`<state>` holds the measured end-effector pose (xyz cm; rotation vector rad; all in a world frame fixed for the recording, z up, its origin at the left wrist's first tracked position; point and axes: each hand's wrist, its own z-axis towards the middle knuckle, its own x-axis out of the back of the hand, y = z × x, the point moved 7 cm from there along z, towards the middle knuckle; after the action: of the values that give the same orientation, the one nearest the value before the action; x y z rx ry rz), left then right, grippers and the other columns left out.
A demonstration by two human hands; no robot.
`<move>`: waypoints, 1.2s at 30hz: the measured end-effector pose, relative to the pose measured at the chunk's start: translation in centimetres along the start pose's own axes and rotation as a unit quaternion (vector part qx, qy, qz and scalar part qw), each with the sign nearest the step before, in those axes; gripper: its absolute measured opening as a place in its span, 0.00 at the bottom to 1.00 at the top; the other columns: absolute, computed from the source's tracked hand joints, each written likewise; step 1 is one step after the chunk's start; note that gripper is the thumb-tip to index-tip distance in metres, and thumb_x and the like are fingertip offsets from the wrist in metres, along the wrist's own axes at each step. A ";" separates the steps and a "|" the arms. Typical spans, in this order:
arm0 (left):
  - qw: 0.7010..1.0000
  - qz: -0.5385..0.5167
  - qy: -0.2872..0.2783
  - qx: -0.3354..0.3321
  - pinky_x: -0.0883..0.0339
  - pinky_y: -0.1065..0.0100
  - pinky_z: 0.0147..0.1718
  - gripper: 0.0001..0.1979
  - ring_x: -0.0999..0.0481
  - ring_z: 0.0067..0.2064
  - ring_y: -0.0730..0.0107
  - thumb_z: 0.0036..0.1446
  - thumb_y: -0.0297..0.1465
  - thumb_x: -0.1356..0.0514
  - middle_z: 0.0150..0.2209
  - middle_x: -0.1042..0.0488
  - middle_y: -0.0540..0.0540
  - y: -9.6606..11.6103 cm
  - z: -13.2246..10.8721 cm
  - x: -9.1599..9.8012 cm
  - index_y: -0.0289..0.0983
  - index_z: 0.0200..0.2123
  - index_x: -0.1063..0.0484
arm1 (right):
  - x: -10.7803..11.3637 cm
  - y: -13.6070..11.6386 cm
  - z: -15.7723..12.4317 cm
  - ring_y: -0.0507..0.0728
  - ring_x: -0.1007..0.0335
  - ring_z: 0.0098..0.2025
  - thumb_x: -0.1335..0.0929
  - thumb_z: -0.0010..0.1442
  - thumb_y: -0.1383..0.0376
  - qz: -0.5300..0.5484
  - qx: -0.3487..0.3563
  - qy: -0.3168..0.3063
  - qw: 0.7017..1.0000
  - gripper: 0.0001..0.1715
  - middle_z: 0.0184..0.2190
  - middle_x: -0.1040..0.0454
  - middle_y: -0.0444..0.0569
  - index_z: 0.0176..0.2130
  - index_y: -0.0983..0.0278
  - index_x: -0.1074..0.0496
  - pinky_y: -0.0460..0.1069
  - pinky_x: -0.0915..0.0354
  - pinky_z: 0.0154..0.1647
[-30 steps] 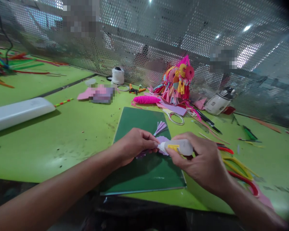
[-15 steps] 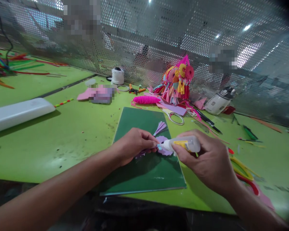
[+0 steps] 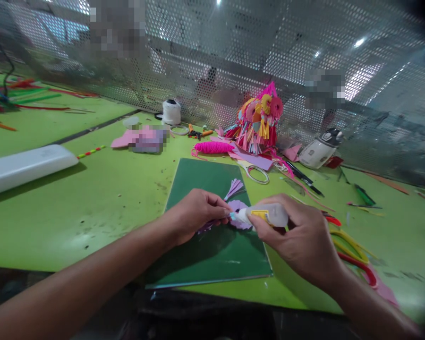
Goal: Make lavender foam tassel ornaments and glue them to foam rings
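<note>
My right hand [image 3: 297, 236] is wrapped round a clear glue bottle [image 3: 278, 215] with a yellow label, its nozzle pointing left. The nozzle meets a small light-blue piece [image 3: 233, 215] at the fingertips of my left hand [image 3: 198, 213], which are pinched together on it. Beneath the nozzle lies a scalloped purple paper disc [image 3: 239, 222], partly hidden by the bottle. A purple paper tassel [image 3: 234, 188] lies just above the disc. All this is over a dark green board [image 3: 216, 264], and more purple paper shows under my left hand.
Behind the board are a pink yarn bundle [image 3: 214, 148], white-handled scissors [image 3: 258, 174] and a colourful tasselled ornament [image 3: 260, 118]. Yellow and red scissor handles [image 3: 354, 250] lie beside my right forearm. A long white object [image 3: 28, 167] is at left. A perforated metal screen [image 3: 198, 56] borders the table.
The glue bottle in my right hand has shifted slightly left, its nozzle end closer to my left fingertips. My left hand keeps its pinch. The whole view has moved slightly.
</note>
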<state>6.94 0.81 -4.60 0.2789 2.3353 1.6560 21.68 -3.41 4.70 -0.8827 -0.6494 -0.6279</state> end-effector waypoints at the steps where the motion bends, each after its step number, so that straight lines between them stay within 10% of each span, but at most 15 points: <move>1: 1.000 -0.007 -0.001 -0.002 0.45 0.75 0.22 0.05 0.34 0.22 0.78 0.44 0.28 0.35 0.21 0.26 0.48 0.0 0.0 0.0 0.31 0.26 0.23 | 0.1 -0.2 0.1 0.47 0.39 0.20 0.29 0.53 0.60 0.000 0.003 0.007 1.000 0.10 0.21 0.30 0.42 0.31 0.65 0.28 0.43 0.43 0.21; 27: 0.999 0.039 0.011 0.006 0.49 0.76 0.20 0.06 0.36 0.21 0.79 0.45 0.30 0.35 0.20 0.27 0.50 0.2 -0.3 0.3 0.32 0.27 0.23 | -1.5 3.1 0.4 0.48 0.46 0.21 0.30 0.53 0.58 0.131 -0.136 -0.028 0.982 0.14 0.20 0.36 0.42 0.28 0.67 0.29 0.44 0.47 0.18; 36: 1.000 -0.013 -0.012 0.005 0.43 0.75 0.23 0.06 0.33 0.22 0.79 0.44 0.29 0.34 0.21 0.26 0.48 -0.2 0.3 0.2 0.31 0.27 0.23 | -0.6 0.8 0.0 0.47 0.41 0.19 0.29 0.52 0.62 0.057 -0.037 0.023 0.997 0.09 0.19 0.32 0.42 0.29 0.66 0.27 0.43 0.42 0.20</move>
<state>6.87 1.03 -4.92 0.2669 2.3200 1.6197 21.83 -2.85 3.88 -0.9644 -0.5339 -0.5715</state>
